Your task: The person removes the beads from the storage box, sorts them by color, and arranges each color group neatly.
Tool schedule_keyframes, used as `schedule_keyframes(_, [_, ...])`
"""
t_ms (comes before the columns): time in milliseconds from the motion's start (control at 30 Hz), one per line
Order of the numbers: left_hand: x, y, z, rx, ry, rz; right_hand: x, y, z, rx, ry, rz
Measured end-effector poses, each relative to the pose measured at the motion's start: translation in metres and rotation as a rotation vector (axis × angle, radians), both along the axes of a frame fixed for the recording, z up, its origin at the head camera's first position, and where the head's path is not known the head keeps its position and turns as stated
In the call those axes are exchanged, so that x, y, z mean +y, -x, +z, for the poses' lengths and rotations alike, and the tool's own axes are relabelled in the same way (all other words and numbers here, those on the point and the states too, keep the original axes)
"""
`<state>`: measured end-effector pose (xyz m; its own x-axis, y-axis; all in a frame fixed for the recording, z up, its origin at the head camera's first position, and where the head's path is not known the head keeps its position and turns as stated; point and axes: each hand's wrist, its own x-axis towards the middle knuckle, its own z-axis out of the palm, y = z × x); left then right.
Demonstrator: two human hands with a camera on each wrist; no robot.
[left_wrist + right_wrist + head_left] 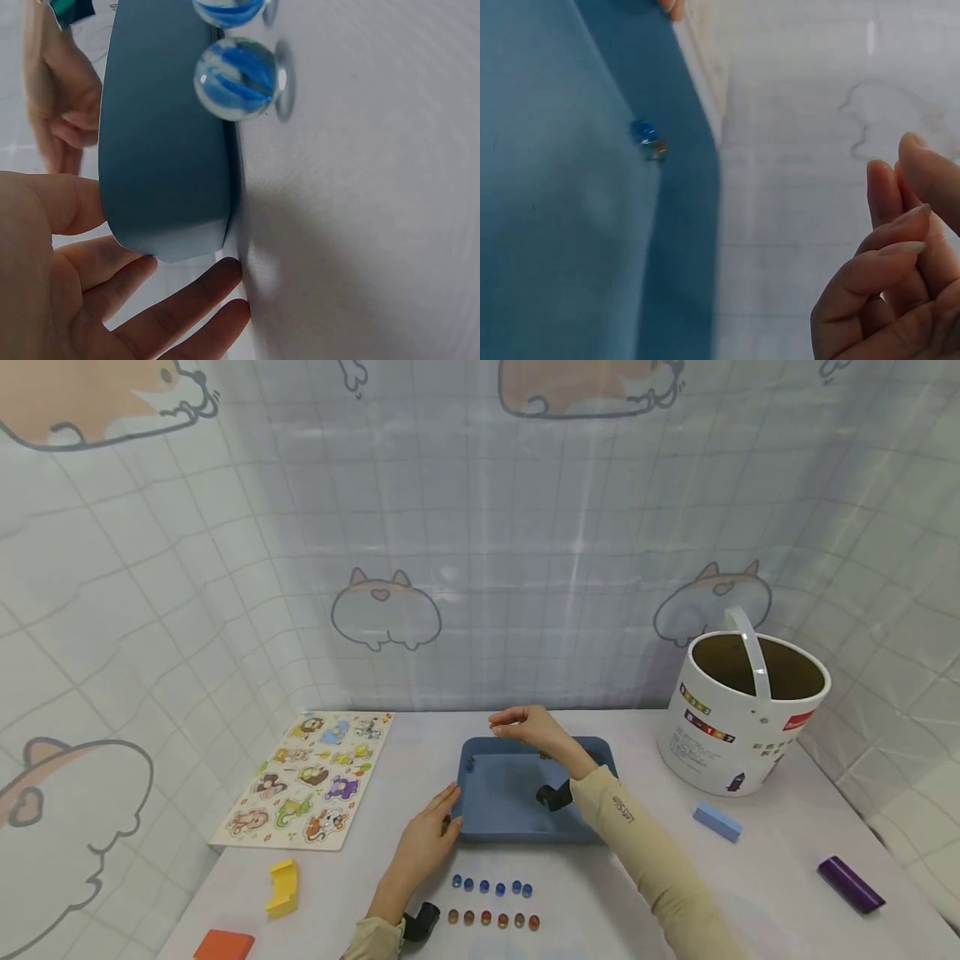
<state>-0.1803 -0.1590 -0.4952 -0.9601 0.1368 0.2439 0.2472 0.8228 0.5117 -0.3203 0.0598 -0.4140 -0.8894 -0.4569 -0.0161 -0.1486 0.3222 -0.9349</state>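
A blue tray (510, 827) lies on the white table in the middle of the head view. My left hand (442, 814) rests with straight fingers (180, 315) against the tray's (165, 135) near left corner. My right hand (504, 721) hovers over the tray's far rim, fingers (885, 262) loosely curled with nothing visible in them. Two small marbles (649, 141) sit inside the tray (555, 187) near its left wall. In front of the tray lie a row of blue marbles (491, 887) and a row of reddish marbles (492, 918); one blue marble (236, 79) shows close up.
An animal puzzle board (311, 777) lies to the left. A white bucket (742, 710) with a handle stands at the right. Loose blocks lie around: light blue (717, 821), purple (851, 883), yellow (283, 887), orange (223, 946). A printed curtain hangs behind.
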Motion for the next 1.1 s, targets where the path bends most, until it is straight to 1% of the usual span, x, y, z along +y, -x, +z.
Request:
schedule_keyframes(133, [0.000, 0.000, 0.000, -0.003, -0.004, 0.000, -0.012, 0.012, -0.018, -0.050, 0.017, -0.020])
schedule_keyframes(267, [-0.002, 0.000, 0.000, -0.006, -0.009, -0.001, -0.027, 0.016, -0.034, -0.096, -0.015, -0.018])
schedule_keyframes(400, [-0.003, 0.001, -0.001, -0.005, -0.010, -0.008, -0.040, 0.016, -0.045, -0.095, -0.044, -0.032])
schedule_keyframes(533, [-0.003, 0.002, -0.002, 0.003, -0.006, -0.018, -0.051, 0.016, -0.054, -0.070, -0.070, -0.106])
schedule_keyframes(667, [-0.002, 0.003, -0.003, 0.005, -0.010, -0.019, -0.059, 0.015, -0.063, -0.005, -0.123, -0.191])
schedule_keyframes(800, [0.000, 0.002, -0.003, 0.003, -0.009, -0.022, -0.065, 0.013, -0.073, 0.084, -0.183, -0.245])
schedule_keyframes(900, [0.000, 0.002, -0.002, 0.006, -0.011, -0.023, -0.068, 0.011, -0.078, 0.154, -0.239, -0.267])
schedule_keyframes(1000, [0.000, 0.001, -0.001, 0.013, -0.012, -0.018, -0.071, 0.009, -0.080, 0.210, -0.287, -0.274])
schedule_keyframes(1100, [-0.001, 0.001, 0.000, 0.011, -0.015, -0.010, -0.073, 0.007, -0.079, 0.226, -0.313, -0.272])
